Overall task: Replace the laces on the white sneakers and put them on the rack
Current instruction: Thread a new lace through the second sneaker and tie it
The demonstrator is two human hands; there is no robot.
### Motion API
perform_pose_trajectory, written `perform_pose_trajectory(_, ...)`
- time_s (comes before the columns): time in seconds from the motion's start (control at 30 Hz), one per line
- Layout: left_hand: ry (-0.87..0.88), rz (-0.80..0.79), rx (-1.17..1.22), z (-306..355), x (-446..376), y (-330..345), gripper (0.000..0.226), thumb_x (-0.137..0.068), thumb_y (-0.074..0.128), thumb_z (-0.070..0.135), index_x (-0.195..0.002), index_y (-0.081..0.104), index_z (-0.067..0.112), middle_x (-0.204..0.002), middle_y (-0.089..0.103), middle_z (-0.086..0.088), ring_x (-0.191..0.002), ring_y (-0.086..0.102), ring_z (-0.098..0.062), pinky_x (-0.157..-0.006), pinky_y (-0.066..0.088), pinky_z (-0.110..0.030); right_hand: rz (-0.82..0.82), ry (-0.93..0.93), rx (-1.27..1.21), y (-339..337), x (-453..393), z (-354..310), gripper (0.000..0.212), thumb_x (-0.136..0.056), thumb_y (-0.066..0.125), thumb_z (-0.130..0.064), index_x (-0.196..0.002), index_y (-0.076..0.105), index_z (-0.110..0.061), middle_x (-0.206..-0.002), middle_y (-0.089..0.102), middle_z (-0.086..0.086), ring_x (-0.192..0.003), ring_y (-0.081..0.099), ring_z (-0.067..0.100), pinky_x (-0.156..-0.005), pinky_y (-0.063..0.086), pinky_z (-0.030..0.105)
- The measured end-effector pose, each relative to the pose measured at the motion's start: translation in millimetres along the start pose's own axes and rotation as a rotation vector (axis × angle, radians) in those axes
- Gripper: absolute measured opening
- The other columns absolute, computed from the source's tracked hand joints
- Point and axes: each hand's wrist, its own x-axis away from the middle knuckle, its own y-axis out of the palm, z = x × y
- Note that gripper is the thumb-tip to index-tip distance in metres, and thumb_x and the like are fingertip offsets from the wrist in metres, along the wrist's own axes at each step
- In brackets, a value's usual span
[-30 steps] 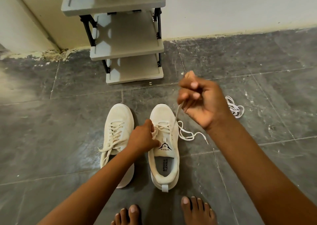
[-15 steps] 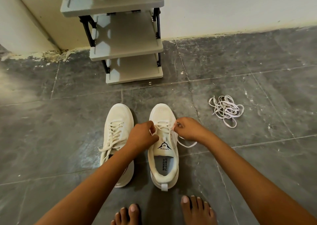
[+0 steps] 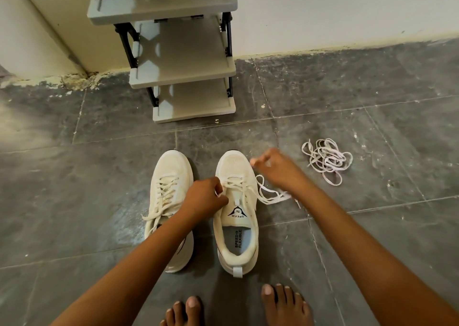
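1. In the head view, two white sneakers with a soft knit-like upper stand side by side on a floor (image 3: 74, 201) of dark grey, scuffed stone tiles. The left sneaker (image 3: 171, 201) is fully laced; the right sneaker (image 3: 236, 216) has its lace (image 3: 268, 194) partly pulled out, trailing flat and ribbon-like onto the tiles to its right.
2. Both shoes run lengthwise away from the person, toes toward the rack (image 3: 183, 77), a grey tiered shelf unit on black struts against the wall.
3. The left hand (image 3: 205, 197) is curled over the right sneaker's eyelet edge, pinching it beside the tongue.
4. The right hand (image 3: 275, 169) is raised beside the toe, fingers bent; motion blur makes it likely, not certain, that it pinches the lace.
5. A loose tangle of white laces (image 3: 327, 159) lies well apart on the right.
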Motion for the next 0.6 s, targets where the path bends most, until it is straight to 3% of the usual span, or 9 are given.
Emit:
perform_pose_trajectory(0.07,0.008,0.003,-0.011,-0.2,-1.2,0.3,0.021,-0.084,0.064,0.024,-0.100,0.060,0.012,-0.085,0.061,-0.005,-0.075,0.054,-0.017,-0.061,0.043,-0.021,-0.106,-0.017,0.303,19.6,-1.9,23.0,0.036,-0.090,0.055,-0.043,-0.107,0.058,-0.011,-0.102,0.060,0.001,-0.095,0.058,0.021,-0.074,0.042,0.030)
perform_pose_trajectory(0.17,0.010,0.008,-0.015,-1.3,-1.3,-0.2,0.018,-0.084,0.063,0.024,-0.097,0.061,0.011,-0.082,0.057,-0.003,-0.074,0.053,-0.017,-0.057,0.038,-0.015,-0.159,-0.071,0.413,27.5,-2.8,33.5,0.019,-0.089,0.058,-0.028,-0.076,0.059,-0.015,-0.095,0.066,0.012,-0.089,0.061,0.028,-0.068,0.042,0.032)
perform_pose_trajectory(0.37,0.010,0.015,-0.080,1.2,-0.7,1.7,0.008,-0.085,0.059,0.019,-0.084,0.056,0.011,-0.080,0.055,-0.004,-0.075,0.051,-0.020,-0.065,0.039,-0.026,-0.098,-0.193,0.055,5.7,1.3,23.8,0.035,-0.093,0.055,-0.020,-0.058,0.059,-0.025,-0.052,0.054,-0.013,-0.056,0.048,0.003,-0.061,0.037,0.023)
perform_pose_trajectory(0.47,-0.029,0.035,-0.115,1.0,-0.4,2.6,0.011,-0.085,0.056,0.017,-0.076,0.052,0.012,-0.075,0.053,-0.004,-0.073,0.050,-0.022,-0.064,0.037,-0.028,-0.185,-0.201,-0.026,1.6,7.6,22.6,0.033,-0.092,0.055,-0.018,-0.060,0.062,-0.023,-0.058,0.056,-0.006,-0.057,0.048,0.006,-0.063,0.038,0.024)
perform_pose_trajectory(0.6,-0.026,0.033,-0.131,6.5,0.1,3.8,0.018,-0.083,0.056,0.017,-0.069,0.046,0.014,-0.070,0.049,0.000,-0.073,0.048,-0.021,-0.062,0.034,-0.026,-0.411,-0.115,0.223,3.7,8.6,27.4,0.019,-0.088,0.060,-0.018,-0.073,0.071,-0.019,-0.065,0.061,-0.006,-0.057,0.047,0.004,-0.060,0.037,0.021)
